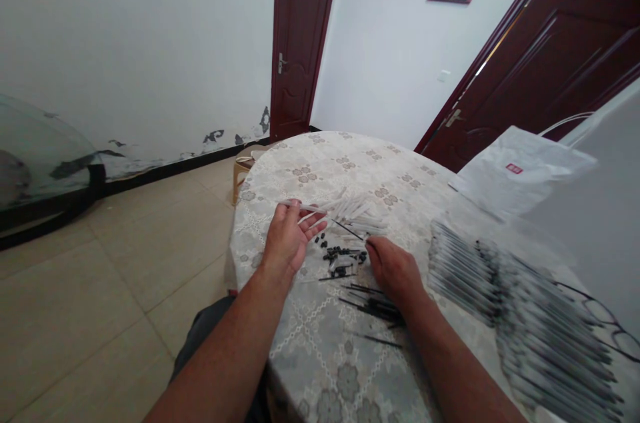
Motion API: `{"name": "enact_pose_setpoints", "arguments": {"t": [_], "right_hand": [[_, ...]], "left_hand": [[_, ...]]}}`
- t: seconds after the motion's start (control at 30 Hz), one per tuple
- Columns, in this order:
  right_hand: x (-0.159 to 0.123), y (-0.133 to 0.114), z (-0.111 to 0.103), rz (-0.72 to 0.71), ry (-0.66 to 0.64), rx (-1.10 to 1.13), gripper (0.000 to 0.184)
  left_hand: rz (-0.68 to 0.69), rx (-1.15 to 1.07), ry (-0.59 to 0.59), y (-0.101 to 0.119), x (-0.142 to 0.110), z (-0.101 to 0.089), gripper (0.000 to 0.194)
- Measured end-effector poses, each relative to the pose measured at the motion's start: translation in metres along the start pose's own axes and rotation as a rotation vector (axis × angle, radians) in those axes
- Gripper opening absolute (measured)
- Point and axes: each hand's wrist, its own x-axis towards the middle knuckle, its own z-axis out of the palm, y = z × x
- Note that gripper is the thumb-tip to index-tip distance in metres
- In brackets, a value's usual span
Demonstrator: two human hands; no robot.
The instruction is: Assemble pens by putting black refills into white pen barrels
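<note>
My left hand [289, 236] pinches a whitish pen barrel [311, 208] between thumb and index finger, its other fingers spread. In my right hand [396, 264] is a thin dark pen refill [349, 230], gripped at one end and angled toward the barrel. Whether their ends touch I cannot tell. Just beyond lies a loose pile of white barrels [367, 210]. Small black caps [340, 254] lie scattered between my hands, with a few pale bits among them. Several black refills [375, 303] lie below my right hand, which partly hides them.
Dense rows of grey, black-ended pens [555, 336] cover the table's right side, beside a pair of glasses [597, 313]. Behind them stands a white bag [525, 166]. A patterned cloth [320, 156] covers the round table. A glass-topped piece of furniture [45, 150] stands at left.
</note>
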Motion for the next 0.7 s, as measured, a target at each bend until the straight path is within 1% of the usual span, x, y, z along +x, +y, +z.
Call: {"name": "enact_pose_setpoints", "arguments": {"t": [0.2,0.5,0.7], "right_hand": [[-0.003,0.003,0.006,0.029,0.03,-0.008,0.031],[-0.001,0.002,0.006,0.026,0.011,-0.044,0.03],[-0.002,0.001,0.006,0.013,0.031,-0.026,0.029]], "left_hand": [[0.042,-0.008,-0.019,0.002,0.0,0.0,0.025],[0.005,0.061,-0.125,-0.002,-0.008,0.005,0.031],[-0.034,0.159,-0.144,0.001,-0.011,0.005,0.036]]}}
